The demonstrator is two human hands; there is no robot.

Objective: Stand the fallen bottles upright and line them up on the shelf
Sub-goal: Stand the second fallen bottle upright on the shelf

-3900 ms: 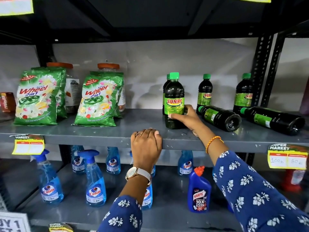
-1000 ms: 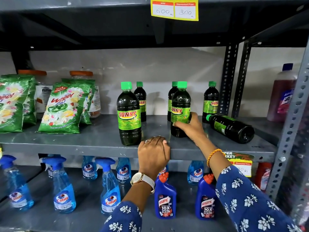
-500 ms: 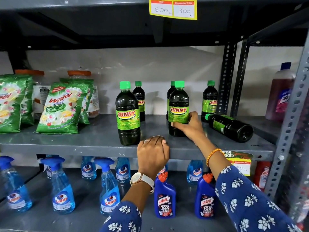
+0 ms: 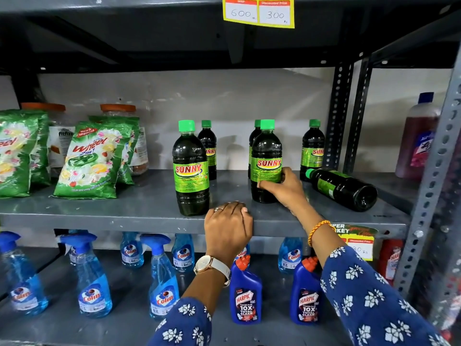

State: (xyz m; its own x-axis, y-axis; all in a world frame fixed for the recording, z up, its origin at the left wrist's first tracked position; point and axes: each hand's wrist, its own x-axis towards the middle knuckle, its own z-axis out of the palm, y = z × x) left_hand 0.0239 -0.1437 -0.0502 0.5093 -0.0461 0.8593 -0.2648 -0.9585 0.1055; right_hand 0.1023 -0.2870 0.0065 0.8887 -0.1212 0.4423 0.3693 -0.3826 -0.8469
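Dark Sunny bottles with green caps stand on the grey shelf [image 4: 139, 203]. My right hand [image 4: 283, 188] grips the lower part of one upright bottle [image 4: 265, 156] near the front. Another upright bottle [image 4: 190, 171] stands to its left at the shelf's front edge. Three more stand at the back: one [image 4: 209, 143], one [image 4: 255, 136] partly hidden behind the held bottle, and one [image 4: 312, 148]. A fallen bottle [image 4: 344, 188] lies on its side at the right, cap pointing left. My left hand [image 4: 228, 228] rests curled over the shelf's front edge.
Green Wheel detergent packs [image 4: 92, 158] and orange-lidded jars [image 4: 118, 111] fill the shelf's left. Blue Colin spray bottles [image 4: 162, 278] and Harpic bottles [image 4: 245, 293] stand on the lower shelf. Metal uprights [image 4: 339, 116] bound the right side; a purple bottle [image 4: 416, 141] stands beyond.
My right hand has shifted the held bottle slightly back and turned its label forward. Since 3.9 s ago one fallen bottle has been stood up. The left hand has stayed put.
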